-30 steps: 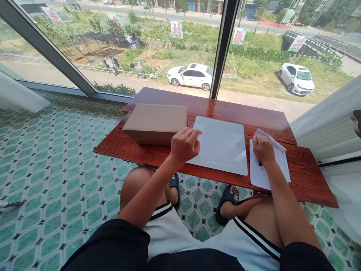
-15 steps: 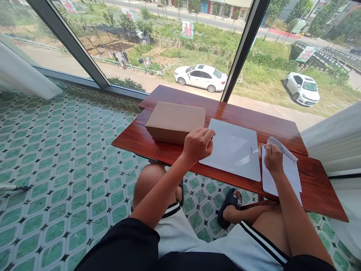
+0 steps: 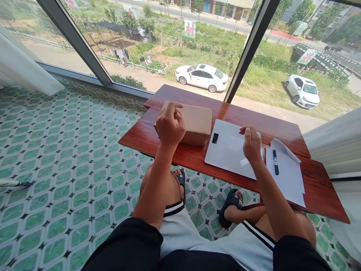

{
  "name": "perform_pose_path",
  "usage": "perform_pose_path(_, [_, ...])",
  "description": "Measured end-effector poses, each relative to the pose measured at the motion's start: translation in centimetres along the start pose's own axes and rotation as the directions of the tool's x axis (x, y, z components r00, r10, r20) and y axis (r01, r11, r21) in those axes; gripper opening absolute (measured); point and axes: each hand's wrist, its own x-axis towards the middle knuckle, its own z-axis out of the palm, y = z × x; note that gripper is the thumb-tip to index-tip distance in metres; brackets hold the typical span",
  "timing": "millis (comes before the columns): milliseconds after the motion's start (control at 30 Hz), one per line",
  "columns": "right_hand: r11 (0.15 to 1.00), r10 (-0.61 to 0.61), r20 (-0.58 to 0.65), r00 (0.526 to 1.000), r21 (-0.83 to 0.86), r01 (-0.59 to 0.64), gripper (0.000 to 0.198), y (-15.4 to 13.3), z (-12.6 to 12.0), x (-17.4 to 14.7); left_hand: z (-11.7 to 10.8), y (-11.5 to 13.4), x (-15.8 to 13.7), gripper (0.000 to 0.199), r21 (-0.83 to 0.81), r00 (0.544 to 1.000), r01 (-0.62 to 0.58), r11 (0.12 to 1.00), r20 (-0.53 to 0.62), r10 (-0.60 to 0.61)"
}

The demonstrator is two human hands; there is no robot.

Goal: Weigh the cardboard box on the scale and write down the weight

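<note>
My left hand [image 3: 170,124] is in front of the cardboard box [image 3: 196,117], partly covering its left end. Its fingers are loosely bent and apart, with nothing visible in them. A thin white, glossy square plate [image 3: 225,154] with a small dark window lies to the right of the box; it looks like a bathroom scale. Over its right part is my right hand [image 3: 251,145], half curled and empty, fingertips pointing left. A black pen [image 3: 275,162] rests on white sheets of paper [image 3: 287,177] beside the plate; the top sheet's far edge curls up.
The dark red wooden table [image 3: 138,136] stands against a large window, its frame [image 3: 245,49] slanting upward. A pale curtain [image 3: 345,143] hangs on the right. My legs are below the table's near edge, over the green tiled floor [image 3: 93,180].
My left hand has moved left and up, from the plate's edge to the box. My right hand has left the paper and moved left over the plate, uncovering the pen.
</note>
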Motion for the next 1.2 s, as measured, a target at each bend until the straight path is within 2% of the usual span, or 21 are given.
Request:
perform_pose_path(100, [0.987,0.023,0.01,1.0,0.16,-0.024,0.037,-2.1,2.4,0.5,-0.5,-1.4,0.7,0.037,-0.019,0.997,0.067,0.998,-0.035,-0.068])
perform_pose_path(267, [0.969,0.046,0.063,0.997,0.241,-0.06,0.041,-4.1,5.7,0.5,-0.7,-3.1,1.3,0.042,0.011,0.992,0.102,0.995,-0.075,-0.101])
perform_pose_path(400, [0.953,0.097,0.118,0.988,0.274,-0.126,0.056,-5.0,7.7,0.4,-0.4,-4.3,1.4,0.046,0.061,0.99,0.136,0.989,-0.046,-0.133])
perform_pose_path(500, [0.94,0.149,0.191,0.97,0.276,-0.199,0.07,-5.5,8.7,0.2,-0.3,-4.6,1.3,0.048,0.104,0.976,0.215,0.971,0.014,-0.217])
perform_pose_path(567, [0.93,0.172,0.247,0.954,0.279,-0.24,0.079,-5.8,9.1,0.1,-0.7,-4.2,1.3,0.051,0.165,0.943,0.294,0.941,0.108,-0.314])
perform_pose_path(633, [0.915,0.187,0.305,0.934,0.292,-0.279,0.087,-5.9,9.4,0.0,-1.2,-3.6,1.4,0.058,0.245,0.892,0.354,0.903,0.203,-0.404])
perform_pose_path(733, [0.904,0.207,0.351,0.913,0.289,-0.315,0.094,-6.1,9.5,-0.3,-1.9,-2.8,1.7,0.07,0.348,0.83,0.39,0.853,0.269,-0.489])
perform_pose_path(867, [0.935,0.163,0.365,0.917,0.241,-0.262,0.08,-6.5,9.4,-0.7,-2.2,-2.5,2.0,0.076,0.459,0.767,0.385,0.801,0.324,-0.554])
perform_pose_path(933, [0.944,0.115,0.369,0.922,0.247,-0.217,0.07,-6.7,9.4,-0.9,-2.2,-2.6,2.1,0.074,0.493,0.751,0.371,0.787,0.339,-0.567])
perform_pose_path(1033, [0.948,0.09,0.355,0.931,0.257,-0.19,0.062,-6.9,9.4,-1.1,-2.1,-2.7,2.1,0.07,0.507,0.757,0.351,0.787,0.342,-0.557])
perform_pose_path(1200, [0.952,0.099,0.339,0.935,0.243,-0.189,0.062,-6.9,9.8,-1.1,-1.9,-2.8,2.0,0.067,0.508,0.768,0.349,0.788,0.327,-0.551])
